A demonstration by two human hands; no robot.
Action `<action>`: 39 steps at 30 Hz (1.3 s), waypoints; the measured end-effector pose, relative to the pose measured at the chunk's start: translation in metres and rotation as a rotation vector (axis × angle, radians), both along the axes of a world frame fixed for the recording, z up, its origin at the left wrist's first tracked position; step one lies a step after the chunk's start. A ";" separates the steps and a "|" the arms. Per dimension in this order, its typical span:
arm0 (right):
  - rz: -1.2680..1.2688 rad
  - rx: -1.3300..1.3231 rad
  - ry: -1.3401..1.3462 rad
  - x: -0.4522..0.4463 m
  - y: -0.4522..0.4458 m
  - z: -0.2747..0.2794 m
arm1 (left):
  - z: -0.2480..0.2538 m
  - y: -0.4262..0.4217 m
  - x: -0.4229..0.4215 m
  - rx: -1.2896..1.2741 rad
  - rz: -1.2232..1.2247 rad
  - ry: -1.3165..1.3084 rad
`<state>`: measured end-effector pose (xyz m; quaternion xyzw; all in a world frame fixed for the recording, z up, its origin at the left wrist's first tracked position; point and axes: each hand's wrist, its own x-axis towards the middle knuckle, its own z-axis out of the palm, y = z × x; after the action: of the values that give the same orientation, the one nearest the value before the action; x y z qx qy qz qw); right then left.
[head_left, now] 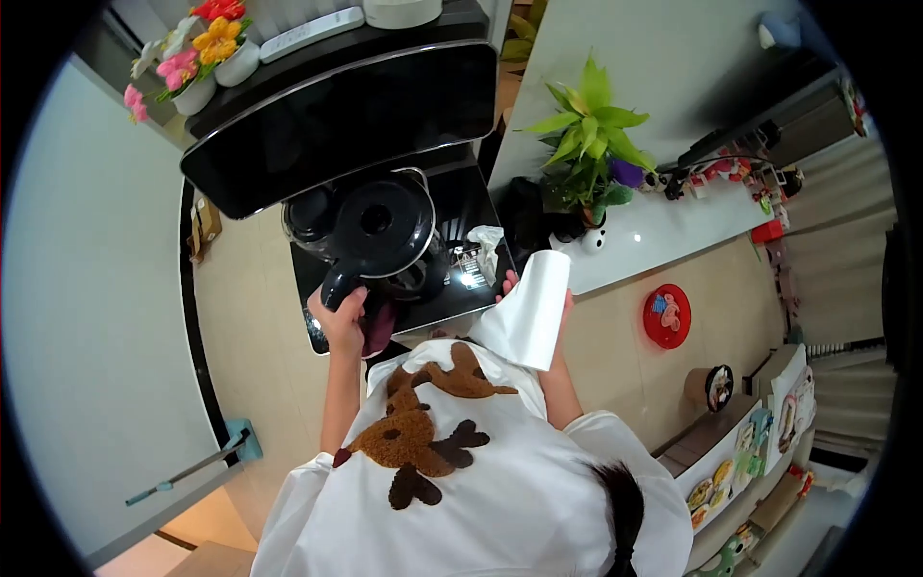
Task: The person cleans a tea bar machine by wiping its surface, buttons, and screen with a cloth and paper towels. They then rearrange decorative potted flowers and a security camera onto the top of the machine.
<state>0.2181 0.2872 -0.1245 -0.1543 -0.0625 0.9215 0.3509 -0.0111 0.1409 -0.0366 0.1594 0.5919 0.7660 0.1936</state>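
Note:
In the head view, my left hand [341, 322] is closed around the black handle of a glass kettle [380, 221] with a black lid. The kettle sits on a black glossy tea stand [466, 197]. Just beside that hand hangs a dark red cloth [379, 329]; whether the fingers also grip it, I cannot tell. My right hand [565, 306] is wrapped round a white paper towel roll [538, 310], which hides part of the fingers. A crumpled white tissue [487, 248] lies on the stand, to the right of the kettle.
Behind the kettle rises a black glossy panel [346, 120]. Flowers in white pots [237, 62] and a white remote [311, 34] stand on top. To the right are a leafy plant [591, 130] and a white cabinet [663, 236]. A red basin [667, 316] rests on the floor.

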 end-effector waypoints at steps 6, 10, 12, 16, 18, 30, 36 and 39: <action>-0.044 -0.050 -0.012 0.010 0.001 -0.018 | -0.023 0.036 -0.019 -0.131 -0.112 0.223; -0.031 -0.024 -0.014 0.015 0.004 -0.022 | -0.029 0.059 -0.031 -0.096 -0.100 0.189; -0.040 -0.044 -0.022 0.015 0.006 -0.026 | -0.028 0.073 -0.036 -0.038 -0.112 0.147; -0.023 -0.041 -0.025 0.015 0.009 -0.034 | -0.052 0.097 -0.043 -0.057 -0.092 0.291; -0.017 -0.025 0.003 0.013 0.011 -0.030 | -0.043 0.103 -0.038 -0.038 -0.102 0.214; 0.077 0.168 -0.147 -0.018 0.015 0.012 | -0.040 0.109 -0.001 -0.251 0.126 0.230; 0.111 0.130 -0.077 -0.025 0.026 0.011 | -0.030 0.111 0.027 -0.266 0.016 0.233; 0.100 0.194 -0.142 -0.025 0.030 0.011 | -0.035 0.103 0.030 -0.346 -0.205 0.339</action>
<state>0.1927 0.3168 -0.1133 -0.1812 -0.1839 0.9142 0.3125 0.0191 0.2442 -0.0716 0.3093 0.7187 0.5922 0.1928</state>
